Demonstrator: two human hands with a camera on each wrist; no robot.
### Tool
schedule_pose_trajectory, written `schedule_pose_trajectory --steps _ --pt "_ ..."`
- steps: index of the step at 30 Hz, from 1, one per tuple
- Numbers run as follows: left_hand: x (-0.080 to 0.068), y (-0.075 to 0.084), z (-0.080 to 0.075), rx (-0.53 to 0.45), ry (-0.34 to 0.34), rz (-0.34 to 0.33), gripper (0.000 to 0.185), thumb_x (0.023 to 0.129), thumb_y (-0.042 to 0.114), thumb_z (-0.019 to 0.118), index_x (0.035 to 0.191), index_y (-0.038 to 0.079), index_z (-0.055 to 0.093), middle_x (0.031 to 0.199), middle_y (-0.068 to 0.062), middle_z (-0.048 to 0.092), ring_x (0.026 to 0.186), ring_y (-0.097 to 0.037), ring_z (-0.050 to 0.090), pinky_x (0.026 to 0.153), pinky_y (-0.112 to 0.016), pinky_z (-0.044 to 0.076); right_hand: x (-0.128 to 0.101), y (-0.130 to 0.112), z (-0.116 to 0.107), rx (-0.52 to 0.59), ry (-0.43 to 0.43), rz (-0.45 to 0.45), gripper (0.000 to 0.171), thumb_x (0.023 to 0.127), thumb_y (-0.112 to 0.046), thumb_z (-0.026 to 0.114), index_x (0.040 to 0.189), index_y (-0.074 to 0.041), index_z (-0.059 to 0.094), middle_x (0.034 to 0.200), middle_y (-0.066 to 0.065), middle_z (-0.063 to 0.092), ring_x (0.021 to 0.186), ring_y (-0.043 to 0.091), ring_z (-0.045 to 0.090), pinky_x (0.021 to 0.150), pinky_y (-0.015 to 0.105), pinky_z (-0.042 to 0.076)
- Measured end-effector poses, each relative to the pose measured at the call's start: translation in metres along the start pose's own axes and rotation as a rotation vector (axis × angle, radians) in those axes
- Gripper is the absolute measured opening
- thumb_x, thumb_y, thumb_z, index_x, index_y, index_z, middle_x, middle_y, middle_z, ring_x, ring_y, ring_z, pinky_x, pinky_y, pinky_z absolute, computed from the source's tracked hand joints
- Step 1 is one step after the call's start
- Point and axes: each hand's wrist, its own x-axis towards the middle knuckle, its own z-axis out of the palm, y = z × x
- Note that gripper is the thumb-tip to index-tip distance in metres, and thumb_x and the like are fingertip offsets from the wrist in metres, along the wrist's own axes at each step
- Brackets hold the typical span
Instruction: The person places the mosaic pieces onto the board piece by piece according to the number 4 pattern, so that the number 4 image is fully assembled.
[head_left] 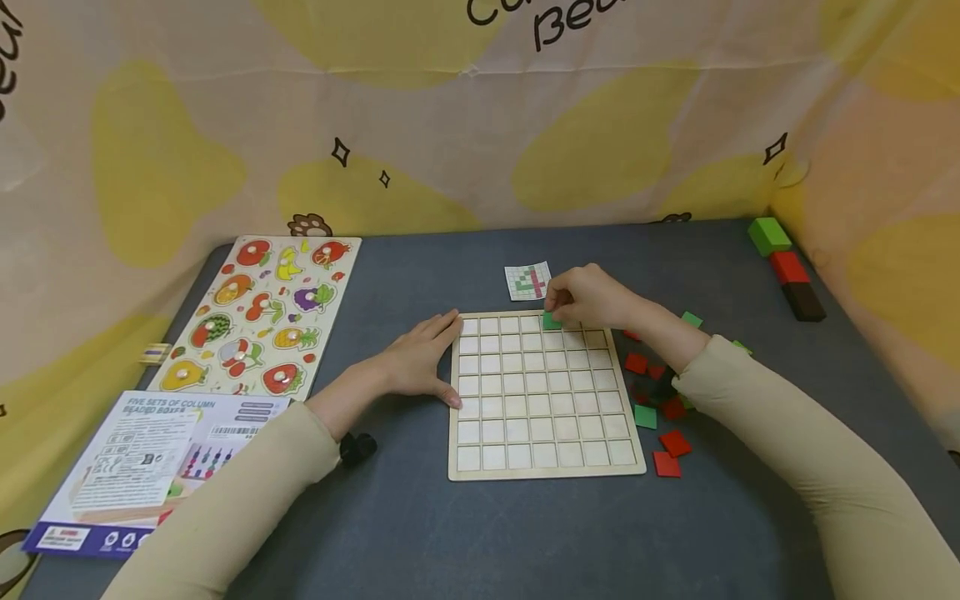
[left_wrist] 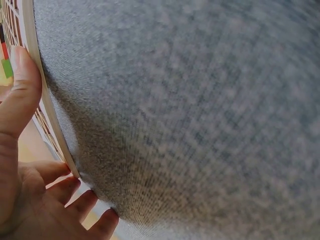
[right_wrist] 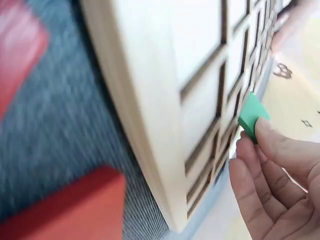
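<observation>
A wooden grid board (head_left: 547, 479) with white square cells lies on the dark table. At its back edge, my right hand (head_left: 588, 297) pinches a green square tile (head_left: 552, 321) between thumb and fingers, over a cell in the top row. The right wrist view shows that green tile (right_wrist: 253, 116) tilted, close to the grid. My left hand (head_left: 415, 357) rests along the board's left side with its fingers spread; in the left wrist view the thumb (left_wrist: 25, 82) lies on the frame. Behind the board sits a small pattern card (head_left: 527, 282) with green and red squares.
Loose red tiles (head_left: 667, 464) and green tiles (head_left: 645, 417) lie right of the board, partly under my right arm. Green, red and black blocks (head_left: 789, 267) stand at the far right. A fruit puzzle board (head_left: 258, 321) and a printed box (head_left: 135, 467) lie at left.
</observation>
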Motion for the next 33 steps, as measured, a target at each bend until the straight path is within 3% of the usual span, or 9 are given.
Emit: schedule_pose_trajectory --steps 7,14,18,24,27,33 --pt "0.001 -0.001 0.001 0.003 0.009 -0.002 0.124 0.071 0.054 0.083 0.16 0.009 0.009 0.169 -0.011 0.002 0.156 -0.038 0.007 0.118 -0.064 0.023 0.003 -0.002 0.005 -0.025 0.016 0.014 0.003 0.083 -0.01 0.078 0.084 -0.007 0.076 0.086 0.007 0.076 0.073 0.016 0.067 0.069 0.032 0.055" --pt "-0.001 -0.001 0.0 -0.003 0.014 0.007 0.124 0.072 0.053 0.083 0.16 0.009 0.009 0.169 -0.012 0.002 0.156 -0.039 0.008 0.118 -0.065 0.024 -0.001 0.002 0.0 -0.087 -0.016 -0.005 0.013 0.083 -0.013 0.079 0.096 -0.01 0.08 0.092 0.006 0.076 0.081 0.016 0.068 0.071 0.032 0.056" --pt "-0.001 -0.001 0.001 -0.006 0.008 0.002 0.123 0.072 0.053 0.082 0.16 0.011 0.008 0.169 -0.011 0.001 0.156 -0.037 0.007 0.118 -0.066 0.023 -0.016 0.017 -0.017 -0.094 -0.033 0.03 0.022 0.084 -0.015 0.078 0.105 -0.011 0.078 0.098 0.007 0.073 0.083 0.017 0.064 0.073 0.033 0.052" --pt "-0.001 -0.002 0.001 -0.018 0.006 0.01 0.122 0.073 0.053 0.082 0.16 0.01 0.009 0.169 -0.012 0.001 0.156 -0.038 0.007 0.118 -0.066 0.023 -0.051 0.061 -0.058 -0.096 -0.105 0.182 0.026 0.086 -0.014 0.076 0.111 -0.012 0.073 0.108 0.007 0.073 0.091 0.018 0.063 0.078 0.035 0.051" --pt "0.0 -0.002 0.001 -0.021 0.008 0.014 0.122 0.073 0.053 0.082 0.16 0.01 0.009 0.169 -0.012 0.001 0.156 -0.038 0.007 0.12 -0.063 0.022 -0.07 0.085 -0.074 -0.039 -0.171 0.25 0.029 0.084 -0.012 0.077 0.113 -0.01 0.071 0.11 0.009 0.071 0.097 0.019 0.064 0.08 0.031 0.052" --pt "0.001 -0.004 0.002 -0.017 0.012 0.024 0.122 0.073 0.052 0.083 0.16 0.009 0.01 0.169 -0.013 0.002 0.156 -0.039 0.006 0.122 -0.059 0.021 -0.096 0.117 -0.086 0.199 -0.317 0.329 0.044 0.08 0.002 0.075 0.122 0.002 0.064 0.109 0.013 0.057 0.093 0.017 0.055 0.076 0.023 0.052"
